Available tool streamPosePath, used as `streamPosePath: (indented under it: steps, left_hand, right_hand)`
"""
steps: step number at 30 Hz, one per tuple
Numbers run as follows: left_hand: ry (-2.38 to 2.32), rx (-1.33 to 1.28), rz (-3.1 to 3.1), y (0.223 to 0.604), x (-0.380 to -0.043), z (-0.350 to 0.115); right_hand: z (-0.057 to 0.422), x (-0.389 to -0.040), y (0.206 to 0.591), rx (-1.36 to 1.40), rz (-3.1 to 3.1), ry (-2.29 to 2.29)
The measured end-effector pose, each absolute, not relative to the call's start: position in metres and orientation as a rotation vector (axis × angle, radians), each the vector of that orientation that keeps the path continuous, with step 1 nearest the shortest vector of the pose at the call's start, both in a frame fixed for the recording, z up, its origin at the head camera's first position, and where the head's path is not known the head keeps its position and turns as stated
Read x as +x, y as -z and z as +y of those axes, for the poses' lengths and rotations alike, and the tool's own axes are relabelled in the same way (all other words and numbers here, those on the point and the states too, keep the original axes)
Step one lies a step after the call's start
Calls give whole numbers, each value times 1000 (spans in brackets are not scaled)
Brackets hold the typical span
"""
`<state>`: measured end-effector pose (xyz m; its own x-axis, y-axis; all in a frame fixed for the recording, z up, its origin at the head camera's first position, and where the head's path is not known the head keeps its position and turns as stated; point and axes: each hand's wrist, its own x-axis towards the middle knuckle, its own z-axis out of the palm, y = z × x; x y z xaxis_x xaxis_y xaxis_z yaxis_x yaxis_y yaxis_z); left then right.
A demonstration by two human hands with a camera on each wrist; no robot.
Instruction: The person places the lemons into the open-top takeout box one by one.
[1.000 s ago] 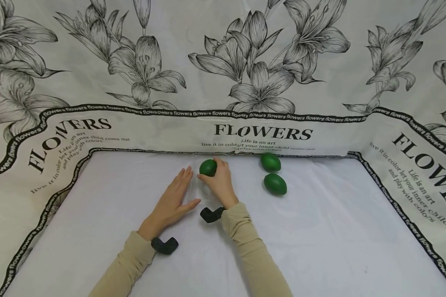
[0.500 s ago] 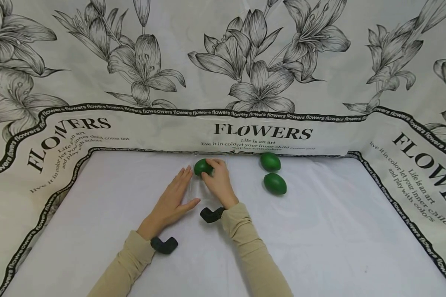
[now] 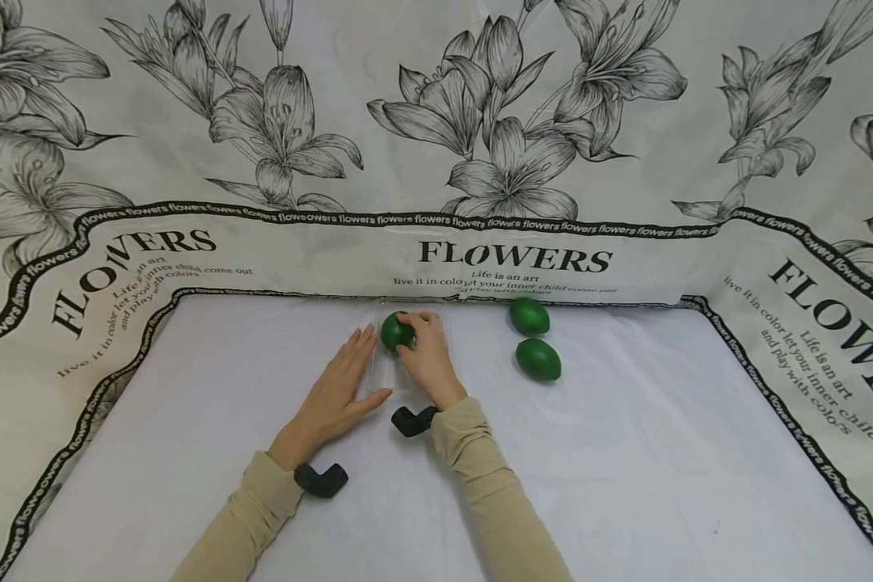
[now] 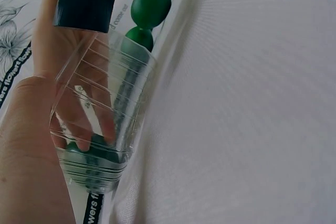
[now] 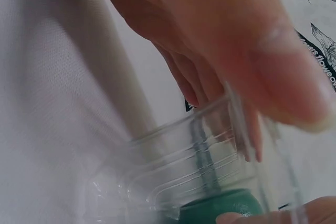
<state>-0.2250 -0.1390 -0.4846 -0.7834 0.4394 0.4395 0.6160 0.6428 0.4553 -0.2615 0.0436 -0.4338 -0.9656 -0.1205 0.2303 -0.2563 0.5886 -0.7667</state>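
A clear plastic box [image 3: 387, 373], ribbed on its walls, sits on the white cloth in front of me. My right hand [image 3: 433, 356] holds a green lime [image 3: 393, 330] with thumb and fingers at the box's far left corner. In the left wrist view this lime [image 4: 97, 153] shows through the clear wall at the box's far end. My left hand [image 3: 338, 396] lies along the box's left side, fingers straight and thumb spread. Its thumb [image 5: 283, 72] looms large in the right wrist view, and part of the box [image 5: 173, 177] appears below it.
Two more green limes lie right of the box, one [image 3: 529, 318] by the back edge and the other [image 3: 538, 360] just nearer. A white curtain [image 3: 516, 263] with printed flowers and lettering rises behind and at both sides. Black camera mounts [image 3: 413, 421] sit on both wrists.
My right hand has shifted the lime slightly left and turned it, with the fingers now further over it. The left hand and the other two limes have stayed put.
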Motion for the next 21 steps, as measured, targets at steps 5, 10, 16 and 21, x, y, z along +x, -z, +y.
streamPosePath:
  steps: [5,10,16,21]
  left_hand:
    - [877,-849,-2576,484,-225,-140]
    - [872,-864,-2558,484,-224,-140]
    - [866,-857,-2564,483,-223,-140]
    - [871,-855,-2572,484,-224,-139]
  right_hand:
    - [41,-260,434,294,-2672,-1283]
    - [39,-260,436,298,-2651,-1244]
    - [39,-261,438,300,-2648,-1220]
    - [40,-258,433,238,-2689,-1214]
